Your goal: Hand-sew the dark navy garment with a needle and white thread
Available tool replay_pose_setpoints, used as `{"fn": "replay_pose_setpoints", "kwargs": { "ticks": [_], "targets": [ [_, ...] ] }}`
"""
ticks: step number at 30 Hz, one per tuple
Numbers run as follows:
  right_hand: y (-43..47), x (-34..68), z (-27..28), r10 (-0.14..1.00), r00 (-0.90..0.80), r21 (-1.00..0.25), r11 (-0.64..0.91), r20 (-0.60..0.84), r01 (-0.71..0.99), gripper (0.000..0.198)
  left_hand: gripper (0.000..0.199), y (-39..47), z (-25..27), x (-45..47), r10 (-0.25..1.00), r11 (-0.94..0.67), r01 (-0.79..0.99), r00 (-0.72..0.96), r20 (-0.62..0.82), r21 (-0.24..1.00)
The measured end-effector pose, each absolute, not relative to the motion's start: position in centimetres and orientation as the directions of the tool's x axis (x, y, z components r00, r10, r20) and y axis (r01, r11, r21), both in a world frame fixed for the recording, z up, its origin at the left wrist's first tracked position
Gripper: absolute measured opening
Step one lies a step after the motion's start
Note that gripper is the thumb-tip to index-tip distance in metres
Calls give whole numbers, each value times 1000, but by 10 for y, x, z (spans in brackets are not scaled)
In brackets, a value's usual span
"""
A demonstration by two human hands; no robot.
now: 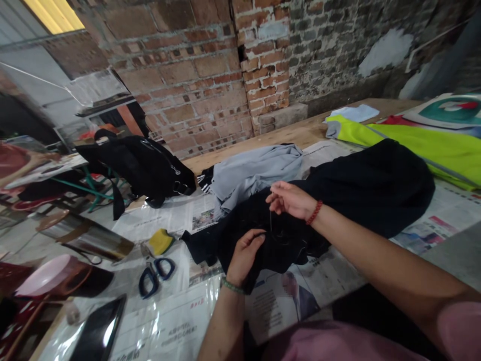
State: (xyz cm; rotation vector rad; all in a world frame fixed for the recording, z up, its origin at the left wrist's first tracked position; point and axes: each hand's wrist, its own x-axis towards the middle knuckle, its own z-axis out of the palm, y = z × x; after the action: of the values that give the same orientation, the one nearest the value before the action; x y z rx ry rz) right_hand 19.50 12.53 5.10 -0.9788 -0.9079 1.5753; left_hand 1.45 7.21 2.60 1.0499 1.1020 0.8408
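Observation:
Dark navy-black cloth (361,185) lies bunched across the newspaper in front of me. My left hand (246,253), with a green bead bracelet, pinches a fold of it between thumb and fingers. Above that fold, my right hand (291,200), wearing a red bead bracelet, has its fingertips pressed together on a thin thread (271,220). The thread hangs down taut from those fingers to the cloth by my left fingertips. Any needle is too small to make out.
Blue-handled scissors (156,276) and a yellow sponge-like piece (161,241) lie left. Beyond them are a steel flask (86,233), a phone (98,331) and a black bag (146,168). Grey clothing (255,168), a neon-yellow garment (406,145) and an iron (447,111) sit behind.

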Motion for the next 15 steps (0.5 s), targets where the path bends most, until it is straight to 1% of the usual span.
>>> {"fn": "replay_pose_setpoints", "kwargs": {
  "ticks": [2, 6, 11, 15],
  "targets": [
    [137, 198, 61, 985, -105, -898, -170, -139, -407, 4, 25, 72, 26, 14, 927, 303, -40, 242, -285, 952],
    [158, 208, 79, 997, -34, -878, -82, -75, -471, 10, 22, 72, 24, 13, 919, 337, -75, 243, -310, 939],
    [177, 223, 95, 998, 56, -892, 39, 15, -451, 14, 22, 71, 21, 12, 926, 337, -83, 208, -314, 938],
    [186, 232, 101, 990, 133, -904, 106, 55, -414, 14, 21, 72, 20, 12, 932, 334, -93, 180, -314, 938]
  ]
}}
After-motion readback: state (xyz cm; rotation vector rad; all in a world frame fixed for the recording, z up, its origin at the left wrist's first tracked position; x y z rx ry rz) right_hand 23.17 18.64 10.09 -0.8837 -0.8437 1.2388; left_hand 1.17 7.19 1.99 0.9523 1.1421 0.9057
